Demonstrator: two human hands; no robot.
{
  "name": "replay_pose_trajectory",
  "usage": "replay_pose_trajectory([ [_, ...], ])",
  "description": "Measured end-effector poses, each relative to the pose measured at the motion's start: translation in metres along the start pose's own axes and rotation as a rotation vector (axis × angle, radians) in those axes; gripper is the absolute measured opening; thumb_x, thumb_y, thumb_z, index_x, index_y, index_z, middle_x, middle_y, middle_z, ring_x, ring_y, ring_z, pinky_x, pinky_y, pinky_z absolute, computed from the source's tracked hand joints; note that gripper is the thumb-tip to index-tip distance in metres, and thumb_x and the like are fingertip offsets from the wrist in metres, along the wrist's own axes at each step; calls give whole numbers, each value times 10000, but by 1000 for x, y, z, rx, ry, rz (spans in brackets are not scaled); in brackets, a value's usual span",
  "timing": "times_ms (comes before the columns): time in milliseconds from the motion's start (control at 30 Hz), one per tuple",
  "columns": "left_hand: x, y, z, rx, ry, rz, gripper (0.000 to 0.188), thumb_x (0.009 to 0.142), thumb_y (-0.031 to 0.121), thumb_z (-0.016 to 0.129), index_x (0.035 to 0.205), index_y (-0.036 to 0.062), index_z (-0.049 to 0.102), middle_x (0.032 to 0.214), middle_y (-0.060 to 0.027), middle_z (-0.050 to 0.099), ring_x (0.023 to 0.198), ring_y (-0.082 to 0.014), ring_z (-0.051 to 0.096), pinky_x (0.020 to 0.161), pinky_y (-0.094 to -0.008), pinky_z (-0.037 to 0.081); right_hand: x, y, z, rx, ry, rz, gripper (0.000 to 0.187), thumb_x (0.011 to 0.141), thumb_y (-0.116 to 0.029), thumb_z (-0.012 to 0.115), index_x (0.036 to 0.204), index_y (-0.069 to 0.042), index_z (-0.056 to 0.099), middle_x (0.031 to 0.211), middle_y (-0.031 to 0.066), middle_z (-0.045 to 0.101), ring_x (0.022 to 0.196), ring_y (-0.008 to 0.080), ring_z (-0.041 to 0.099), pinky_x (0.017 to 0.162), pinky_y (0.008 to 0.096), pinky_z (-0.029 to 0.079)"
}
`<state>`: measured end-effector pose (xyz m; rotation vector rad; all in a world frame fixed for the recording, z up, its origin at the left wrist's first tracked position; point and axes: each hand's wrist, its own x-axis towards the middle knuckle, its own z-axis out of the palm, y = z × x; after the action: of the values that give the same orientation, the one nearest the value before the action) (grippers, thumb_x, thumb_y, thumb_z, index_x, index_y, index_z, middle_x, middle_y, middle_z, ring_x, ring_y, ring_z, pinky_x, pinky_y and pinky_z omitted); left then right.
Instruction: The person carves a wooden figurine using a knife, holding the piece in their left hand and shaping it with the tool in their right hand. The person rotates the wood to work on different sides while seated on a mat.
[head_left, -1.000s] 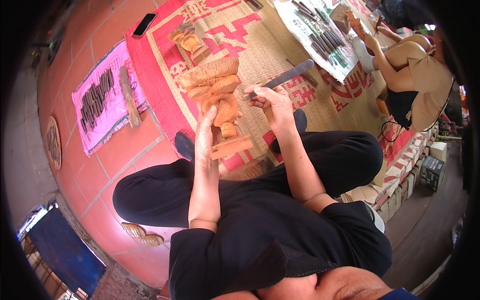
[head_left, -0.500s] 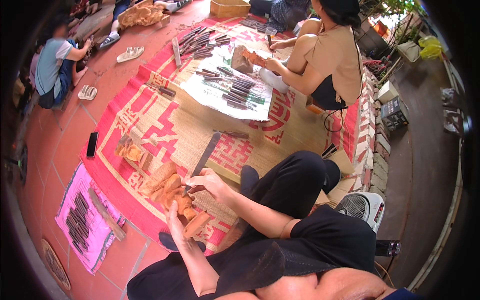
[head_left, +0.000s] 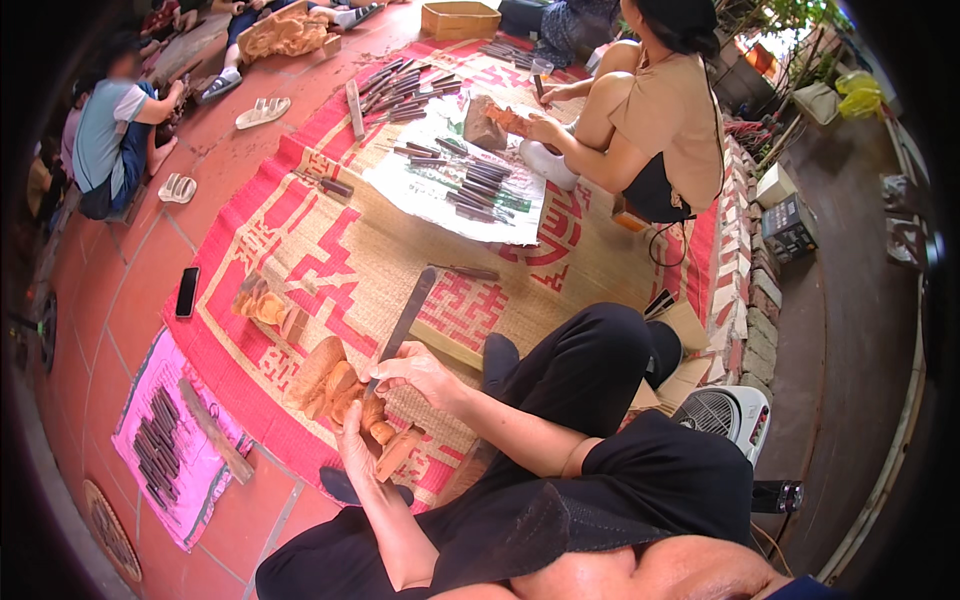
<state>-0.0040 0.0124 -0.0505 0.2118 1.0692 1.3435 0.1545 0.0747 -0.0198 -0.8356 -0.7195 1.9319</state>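
Note:
My left hand (head_left: pixel 354 446) is closed around the lower side of a carved wooden figure (head_left: pixel 322 385), light orange-brown with rounded forms and a flat base piece towards me. In my right hand (head_left: pixel 420 374) is a long, flat, dark file (head_left: pixel 409 312), pinched near its lower end. That end meets the figure's surface between my two hands, while the rest of the file slants up and away. Just beyond the figure lies another small wood carving (head_left: pixel 264 303) on the red and straw-coloured mat (head_left: pixel 390 250).
Dark-handled carving tools (head_left: pixel 480 185) cover a white sheet, and several more lie on a pink cloth (head_left: pixel 195 490) at left. A phone (head_left: pixel 186 292) rests by the mat's edge. A co-worker (head_left: pixel 670 120) sits ahead right; a fan (head_left: pixel 722 415) stands beside my knee.
The carved figure has turned a little in my left hand, its base piece now more upright. My right hand and the file have shifted slightly; both holds continue.

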Motion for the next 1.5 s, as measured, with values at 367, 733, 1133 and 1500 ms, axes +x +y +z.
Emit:
replay_pose_trajectory([
  [367,3,2,-3,6,-75,-15,594,783,121,710,1289,29,411,1072,-102,592,878,-218,623,688,-319,547,-1,-4,-1,-20,10,11,163,833,-174,646,909,-30,666,909,74,680,859,144,621,739,278,489],
  [733,3,2,-7,23,-58,15,704,748,20,705,1346,32,334,1209,-117,532,1086,-241,556,932,-374,477,1,0,-2,-89,46,27,160,790,-173,676,868,-34,675,834,47,670,804,126,621,716,259,469],
  [1133,-4,7,0,-12,-114,18,763,731,-29,671,1380,58,280,1276,-124,472,1158,-247,500,991,-379,420,0,-1,0,-22,95,-10,89,799,-137,643,859,-71,648,888,37,661,834,125,616,733,256,465],
  [1500,-13,13,8,-19,-140,22,754,746,1,650,1397,75,276,1305,-121,451,1183,-243,483,1006,-374,403,-2,-6,5,-76,118,-19,129,780,-142,687,872,-63,644,867,31,662,805,117,620,739,254,472],
])
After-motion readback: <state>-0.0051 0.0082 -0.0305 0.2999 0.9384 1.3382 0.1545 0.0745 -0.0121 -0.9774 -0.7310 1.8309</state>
